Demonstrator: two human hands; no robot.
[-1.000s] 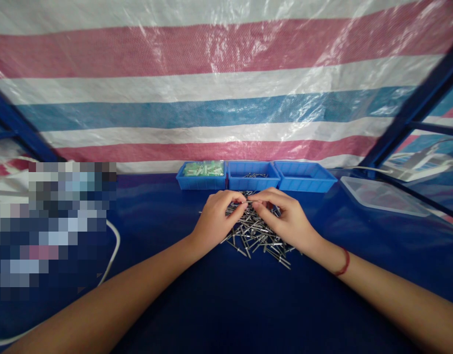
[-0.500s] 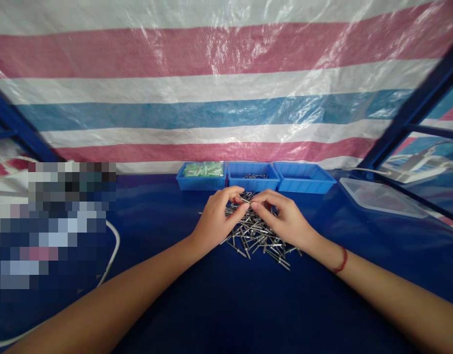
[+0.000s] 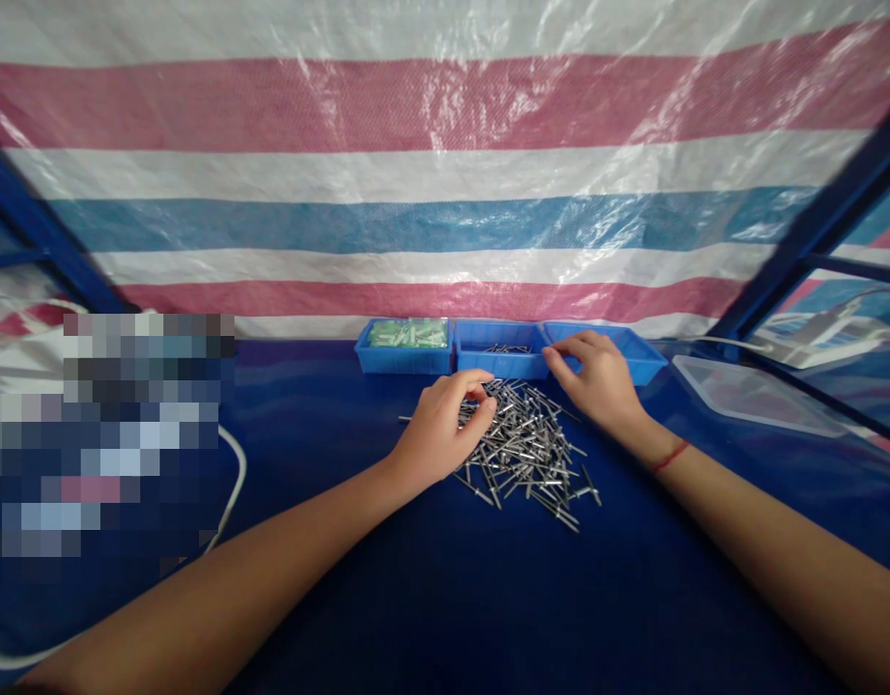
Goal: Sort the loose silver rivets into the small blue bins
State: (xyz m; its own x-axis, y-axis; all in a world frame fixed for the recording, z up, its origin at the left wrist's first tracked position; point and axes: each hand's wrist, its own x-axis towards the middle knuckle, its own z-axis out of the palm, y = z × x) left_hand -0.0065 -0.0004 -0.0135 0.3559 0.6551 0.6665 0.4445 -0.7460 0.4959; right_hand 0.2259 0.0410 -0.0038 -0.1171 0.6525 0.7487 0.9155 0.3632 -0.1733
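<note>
A heap of small metal pins [image 3: 524,454] lies on the dark blue table top. My left hand [image 3: 441,430] rests on the heap's left side, fingers curled, thumb and forefinger pinched among the pins. My right hand [image 3: 600,381] reaches past the heap to the row of blue trays. Its closed fingertips sit at the edge between the middle tray [image 3: 499,365] and the right tray [image 3: 646,363]; what they hold is hidden. The middle tray has a few pins in it. The left tray [image 3: 387,359] is filled with pale green parts. A red string circles my right wrist.
A striped plastic tarp [image 3: 445,193] hangs right behind the trays. A clear plastic lid [image 3: 749,391] lies at the right, next to a slanting blue frame bar [image 3: 814,232]. A white cable [image 3: 232,478] curves along the left beside a blurred-out patch.
Both hands were pinched together over the heap. My right hand has since moved away and forward to the trays, while the left stayed on the pins.
</note>
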